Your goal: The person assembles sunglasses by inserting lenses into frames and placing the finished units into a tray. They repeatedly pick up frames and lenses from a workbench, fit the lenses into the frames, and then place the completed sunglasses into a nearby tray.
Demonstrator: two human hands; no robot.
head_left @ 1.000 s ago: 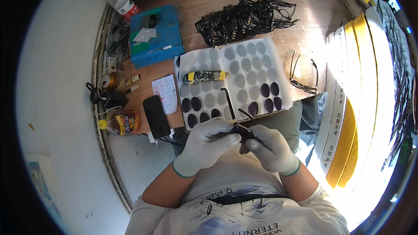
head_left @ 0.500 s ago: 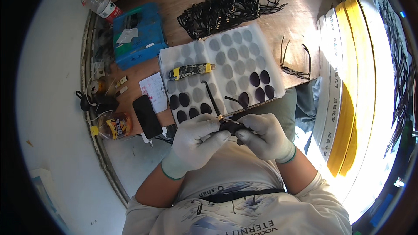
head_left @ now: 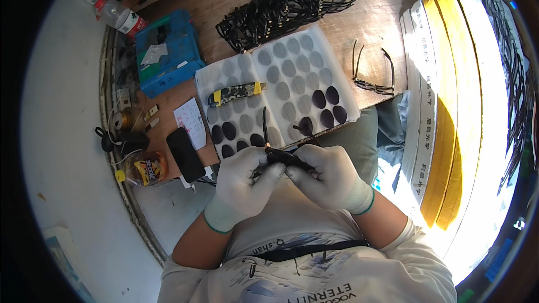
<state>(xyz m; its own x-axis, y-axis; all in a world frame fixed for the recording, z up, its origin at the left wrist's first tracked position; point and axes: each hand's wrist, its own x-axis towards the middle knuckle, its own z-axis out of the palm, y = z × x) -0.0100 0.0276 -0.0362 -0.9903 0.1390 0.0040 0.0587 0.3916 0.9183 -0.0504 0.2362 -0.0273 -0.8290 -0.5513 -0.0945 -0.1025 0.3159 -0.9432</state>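
Note:
Both my hands wear white gloves and pinch a black pair of glasses (head_left: pixel 286 158) between them. My left hand (head_left: pixel 242 184) grips its left side with the thumb against the front. My right hand (head_left: pixel 330 177) holds the other side, fingers closed around it. One temple arm points away from me over the lens sheets; gloves hide much of the frame. Beyond lie white sheets (head_left: pixel 292 126) bearing rows of oval lenses, grey ones and several dark ones (head_left: pixel 319 99). Across them rests a patterned tool handle (head_left: pixel 238 94) wrapped with yellow tape.
A heap of black glasses frames (head_left: pixel 281 14) lies at the back. Another pair of glasses (head_left: pixel 373 86) sits on the right. To the left are a phone (head_left: pixel 186 154), a written note (head_left: pixel 190 123), a blue box (head_left: pixel 168 67) and bottles (head_left: pixel 120 18). Yellow-and-white stacks (head_left: pixel 441 106) flank the right.
The glasses have turned in my hands and shifted slightly left, with the far temple arm now more upright. My grip stays on both sides. The whole view has shifted a little.

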